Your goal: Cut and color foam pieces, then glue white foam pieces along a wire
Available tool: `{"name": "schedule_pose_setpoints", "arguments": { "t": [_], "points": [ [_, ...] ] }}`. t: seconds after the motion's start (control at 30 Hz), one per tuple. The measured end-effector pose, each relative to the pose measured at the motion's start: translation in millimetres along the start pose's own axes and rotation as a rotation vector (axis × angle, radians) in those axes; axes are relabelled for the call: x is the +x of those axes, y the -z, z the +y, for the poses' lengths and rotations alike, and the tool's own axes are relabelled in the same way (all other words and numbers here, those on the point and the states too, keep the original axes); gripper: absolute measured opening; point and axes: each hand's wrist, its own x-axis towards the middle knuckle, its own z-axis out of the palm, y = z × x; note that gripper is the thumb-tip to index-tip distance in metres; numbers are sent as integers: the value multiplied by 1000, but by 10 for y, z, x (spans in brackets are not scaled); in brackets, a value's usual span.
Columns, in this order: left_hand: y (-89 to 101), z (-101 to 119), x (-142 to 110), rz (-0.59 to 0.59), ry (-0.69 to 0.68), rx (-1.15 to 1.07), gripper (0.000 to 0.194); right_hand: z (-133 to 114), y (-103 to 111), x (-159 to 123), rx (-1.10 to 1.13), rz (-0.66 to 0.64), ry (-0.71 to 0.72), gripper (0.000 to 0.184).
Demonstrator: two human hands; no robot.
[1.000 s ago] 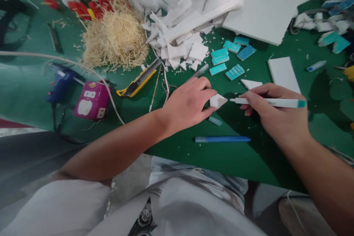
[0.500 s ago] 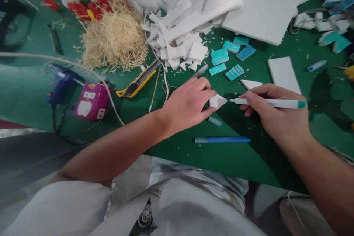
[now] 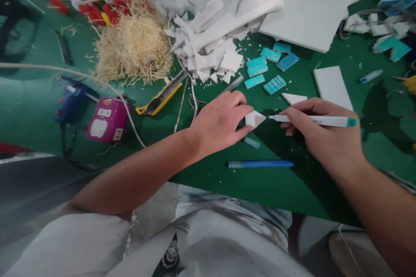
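My left hand (image 3: 221,119) pinches a small white pointed foam piece (image 3: 255,119) against the green table, thumb and fingers at its left end. My right hand (image 3: 334,143) grips a white marker (image 3: 336,120) with a teal end, held like a pen. Its nib points left and sits right at the foam piece's tip; whether they touch I cannot tell. Below the left fingers lies a teal marker cap (image 3: 252,142). A blue marker (image 3: 261,164) rests nearer the table's front edge. Just beyond the right fingers is a white foam triangle (image 3: 292,98).
Several teal-painted foam blocks (image 3: 256,66) lie beyond my hands, before white foam scraps (image 3: 211,58) and sheets (image 3: 305,13). Leftward are a yellow box cutter (image 3: 160,97), wood shavings (image 3: 136,47), a magenta power adapter (image 3: 107,120) and a blue glue gun (image 3: 69,95) with a cord.
Hardly anything differs. The view has shifted a few pixels, and both hands keep the same grips, with the marker nib still beside the foam piece's tip.
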Motion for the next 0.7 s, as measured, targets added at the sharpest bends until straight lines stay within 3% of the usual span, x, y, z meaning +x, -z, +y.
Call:
{"name": "schedule_pose_setpoints", "arguments": {
  "t": [0.7],
  "points": [
    [-8,2,10,-2,-2,-10,30,48,1,4,-25,-8,47,13]
  ]
}}
